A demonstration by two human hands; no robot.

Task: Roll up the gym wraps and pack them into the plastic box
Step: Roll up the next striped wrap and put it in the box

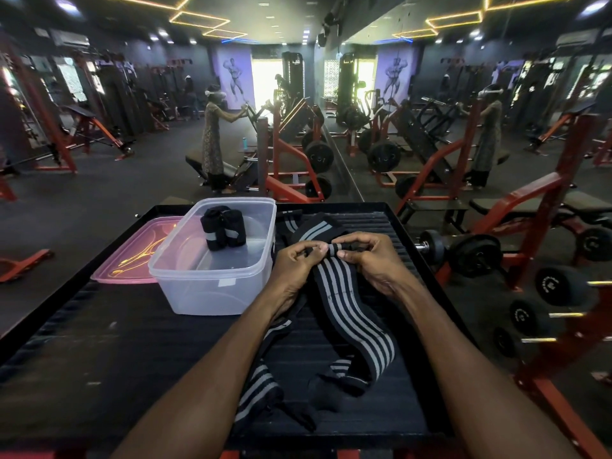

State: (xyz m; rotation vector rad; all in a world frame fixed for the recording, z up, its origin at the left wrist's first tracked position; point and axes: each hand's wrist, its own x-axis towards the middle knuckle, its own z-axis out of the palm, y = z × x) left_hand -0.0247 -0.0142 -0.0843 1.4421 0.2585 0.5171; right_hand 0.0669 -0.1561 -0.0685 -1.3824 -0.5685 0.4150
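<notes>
Inside clear plastic box (212, 286): 2 rolled wraps (222, 231) upright; both hands (334, 260) pinch striped wrap (351, 313) w/ curled fingers.

Both forearms reach in from lower frame; left hand (295, 264) and right hand (367, 260) close together mid-frame, fingers curled, pinching.

A dim gym with a dark floor (139, 180) and red-framed weight machines (291, 154). A wall mirror (463, 94) doubles the room. Yellow light strips (198, 19) cross the black ceiling; a bright window (266, 81) glows beside a bodybuilder poster (234, 79). Dumbbells (559, 286) sit racked at right.
</notes>
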